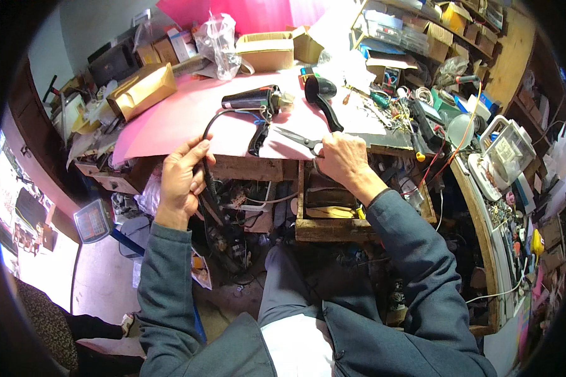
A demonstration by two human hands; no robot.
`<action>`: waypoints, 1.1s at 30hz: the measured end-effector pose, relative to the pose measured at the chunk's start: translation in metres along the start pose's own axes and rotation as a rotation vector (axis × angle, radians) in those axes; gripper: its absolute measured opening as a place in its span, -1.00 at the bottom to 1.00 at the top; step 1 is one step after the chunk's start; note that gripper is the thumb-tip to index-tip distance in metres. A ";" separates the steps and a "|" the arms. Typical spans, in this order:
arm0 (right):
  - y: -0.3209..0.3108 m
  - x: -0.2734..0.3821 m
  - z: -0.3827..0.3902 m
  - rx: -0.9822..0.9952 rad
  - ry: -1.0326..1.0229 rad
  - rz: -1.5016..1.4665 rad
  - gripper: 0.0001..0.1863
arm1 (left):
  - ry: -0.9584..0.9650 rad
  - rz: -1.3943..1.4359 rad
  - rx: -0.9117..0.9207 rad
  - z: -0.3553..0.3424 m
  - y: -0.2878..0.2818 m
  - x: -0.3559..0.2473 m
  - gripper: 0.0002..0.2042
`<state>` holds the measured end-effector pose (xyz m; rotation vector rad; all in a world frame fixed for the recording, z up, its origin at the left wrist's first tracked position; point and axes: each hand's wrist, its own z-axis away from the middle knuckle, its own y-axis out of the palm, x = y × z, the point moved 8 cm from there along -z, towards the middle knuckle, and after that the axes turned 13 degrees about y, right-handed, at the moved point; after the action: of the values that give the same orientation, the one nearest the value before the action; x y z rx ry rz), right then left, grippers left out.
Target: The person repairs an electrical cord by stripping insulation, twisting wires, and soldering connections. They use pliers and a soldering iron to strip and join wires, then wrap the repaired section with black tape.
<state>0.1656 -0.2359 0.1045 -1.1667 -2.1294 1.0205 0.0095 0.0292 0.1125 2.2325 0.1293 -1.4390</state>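
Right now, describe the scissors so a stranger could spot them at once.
Find the big pink sheet, then the right hand at its near edge. The scissors stick out from that hand, pointing left toward a black handle; their slim, pointed metal blades set them apart from it.

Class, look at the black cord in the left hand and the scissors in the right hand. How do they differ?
The black cord is long and curving, while the scissors are shorter and straight-bladed.
The cord looks dark all over; the scissors have greyish, metal-looking blades.
The cord hangs down below the left hand, whereas the scissors point leftward from the right hand, over the pink sheet.
Both are held in a hand.
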 end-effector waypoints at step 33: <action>0.014 0.024 -0.003 0.162 0.113 -0.022 -0.67 | 0.005 0.018 0.046 -0.001 0.031 -0.006 -0.78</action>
<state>0.1622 -0.2088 0.0967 -1.0937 -1.9303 1.0694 0.0177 0.0037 0.1288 2.2685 0.0782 -1.4403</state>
